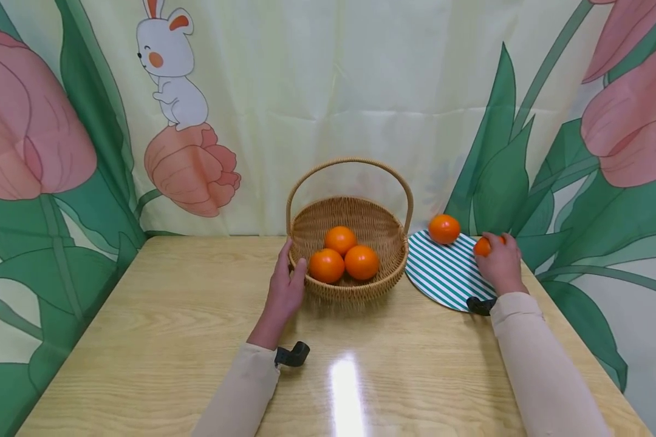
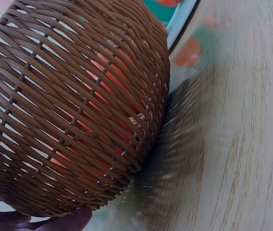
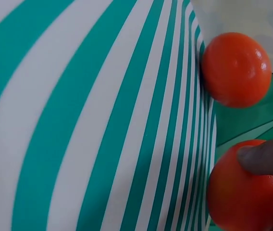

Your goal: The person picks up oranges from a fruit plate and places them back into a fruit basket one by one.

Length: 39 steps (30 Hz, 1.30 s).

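A wicker basket [image 1: 350, 292] with a tall arched handle holds three oranges [image 1: 362, 262]. My left hand [image 1: 287, 288] grips its left side, thumb at the rim and fingers along the outer wall. In the left wrist view the basket's weave [image 2: 74, 106] fills much of the picture, with orange showing through the gaps. Over the right part of a round green-and-white striped placemat [image 1: 443, 276], my right hand [image 1: 501, 267] holds an orange [image 3: 244, 192], the thumb pressed on its skin. Another orange [image 3: 236, 70] rests at the placemat's back edge.
The light wooden table [image 1: 158, 340] extends to a curtain [image 1: 317, 73] printed with tulips and a rabbit, hanging right behind its back edge. Bright glare [image 1: 345, 388] lies on the tabletop in front of the basket. Each wrist wears a black camera mount [image 1: 293, 354].
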Each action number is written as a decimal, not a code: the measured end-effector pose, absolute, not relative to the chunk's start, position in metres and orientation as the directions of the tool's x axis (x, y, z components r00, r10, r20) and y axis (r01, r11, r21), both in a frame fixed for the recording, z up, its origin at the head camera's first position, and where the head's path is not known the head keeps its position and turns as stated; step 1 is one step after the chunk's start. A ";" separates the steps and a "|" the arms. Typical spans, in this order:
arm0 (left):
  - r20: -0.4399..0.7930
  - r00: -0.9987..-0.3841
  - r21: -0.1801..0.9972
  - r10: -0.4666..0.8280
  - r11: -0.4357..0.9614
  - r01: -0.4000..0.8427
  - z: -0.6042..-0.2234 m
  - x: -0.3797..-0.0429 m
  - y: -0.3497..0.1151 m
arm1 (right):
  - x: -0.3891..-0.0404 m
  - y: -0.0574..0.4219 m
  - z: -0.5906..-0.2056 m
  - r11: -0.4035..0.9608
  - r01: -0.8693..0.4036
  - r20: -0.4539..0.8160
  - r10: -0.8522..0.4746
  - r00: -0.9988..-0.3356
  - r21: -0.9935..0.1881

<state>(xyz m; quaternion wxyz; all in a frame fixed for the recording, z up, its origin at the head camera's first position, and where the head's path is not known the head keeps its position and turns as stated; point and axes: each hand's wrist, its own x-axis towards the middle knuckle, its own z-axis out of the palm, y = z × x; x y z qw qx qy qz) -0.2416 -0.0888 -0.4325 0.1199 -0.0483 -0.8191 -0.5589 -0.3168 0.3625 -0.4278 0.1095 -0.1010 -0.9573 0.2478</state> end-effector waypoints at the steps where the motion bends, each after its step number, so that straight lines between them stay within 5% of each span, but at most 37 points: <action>1: 0.252 -0.966 0.904 -0.057 0.370 0.215 -0.432 -0.242 -0.089 | -0.316 0.361 -0.426 0.858 0.134 0.165 0.245 -0.955 -0.496; 39: 0.237 -0.970 0.907 -0.055 0.370 0.201 -0.433 -0.244 -0.090 | -0.273 0.299 -0.383 0.845 -0.106 0.325 0.084 -0.942 -0.525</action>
